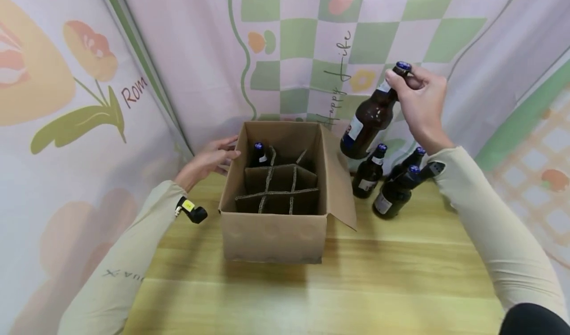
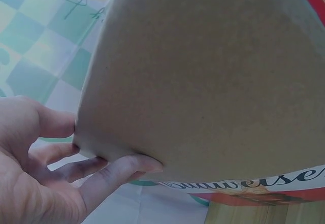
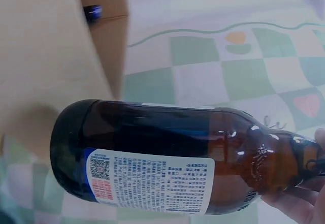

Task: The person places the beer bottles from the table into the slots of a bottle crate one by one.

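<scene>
A brown glass beer bottle (image 1: 367,119) with a blue cap hangs tilted in the air, its neck gripped by my right hand (image 1: 423,97). In the right wrist view the bottle (image 3: 152,155) shows a white back label with small print. My left hand (image 1: 209,159) touches the left side of an open cardboard box (image 1: 273,236); the left wrist view shows its fingers (image 2: 134,164) against the cardboard near a corner. Dividers (image 1: 280,194) split the box into several compartments. One bottle (image 1: 259,152) stands in the back left compartment.
Right of the box, three capped bottles (image 1: 368,171) stand on the wooden table (image 1: 378,275), partly overlapping each other. The box's right flap (image 1: 340,181) is folded outward, close to those bottles. A patterned curtain (image 1: 294,43) hangs behind everything.
</scene>
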{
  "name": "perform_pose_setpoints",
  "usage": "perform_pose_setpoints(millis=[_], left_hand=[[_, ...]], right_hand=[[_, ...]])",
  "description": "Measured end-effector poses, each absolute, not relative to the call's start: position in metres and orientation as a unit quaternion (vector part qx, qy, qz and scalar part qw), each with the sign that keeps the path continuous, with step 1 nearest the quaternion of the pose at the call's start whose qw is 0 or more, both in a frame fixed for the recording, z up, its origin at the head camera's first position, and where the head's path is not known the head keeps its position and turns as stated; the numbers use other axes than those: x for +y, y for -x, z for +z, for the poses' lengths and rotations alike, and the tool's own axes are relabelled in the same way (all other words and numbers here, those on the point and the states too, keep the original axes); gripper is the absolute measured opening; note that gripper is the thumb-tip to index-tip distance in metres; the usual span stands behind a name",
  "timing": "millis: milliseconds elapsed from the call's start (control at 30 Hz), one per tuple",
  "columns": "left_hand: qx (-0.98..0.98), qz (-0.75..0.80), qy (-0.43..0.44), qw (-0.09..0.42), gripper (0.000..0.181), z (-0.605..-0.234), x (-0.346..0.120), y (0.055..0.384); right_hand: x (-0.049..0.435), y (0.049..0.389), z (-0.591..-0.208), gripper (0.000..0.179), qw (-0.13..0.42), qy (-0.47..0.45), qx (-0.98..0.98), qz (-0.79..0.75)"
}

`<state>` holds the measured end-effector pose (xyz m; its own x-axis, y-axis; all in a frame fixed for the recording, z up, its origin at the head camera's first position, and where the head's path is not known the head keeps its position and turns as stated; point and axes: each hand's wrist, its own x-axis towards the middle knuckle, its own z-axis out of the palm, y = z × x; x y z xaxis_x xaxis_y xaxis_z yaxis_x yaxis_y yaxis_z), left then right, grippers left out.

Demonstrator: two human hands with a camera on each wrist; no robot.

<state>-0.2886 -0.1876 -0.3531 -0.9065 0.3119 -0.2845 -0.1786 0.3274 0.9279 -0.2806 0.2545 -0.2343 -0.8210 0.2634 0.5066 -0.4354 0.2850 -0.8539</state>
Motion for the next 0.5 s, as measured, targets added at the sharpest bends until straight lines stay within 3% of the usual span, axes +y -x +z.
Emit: perform_pose_setpoints(millis=[200, 500], left_hand=[[0.786, 0.579, -0.041, 0.214, 0.07, -0.353, -0.188, 0.287], [0.786, 0.58, -0.042, 0.208, 0.07, -0.353, -0.188, 0.287]], right_hand=[[0.236, 0.294, -0.228, 0.029, 0.302, -0.08, -0.71, 0.631], [0.211, 0.299, -0.233, 0.025, 0.273, -0.111, -0.64, 0.709]])
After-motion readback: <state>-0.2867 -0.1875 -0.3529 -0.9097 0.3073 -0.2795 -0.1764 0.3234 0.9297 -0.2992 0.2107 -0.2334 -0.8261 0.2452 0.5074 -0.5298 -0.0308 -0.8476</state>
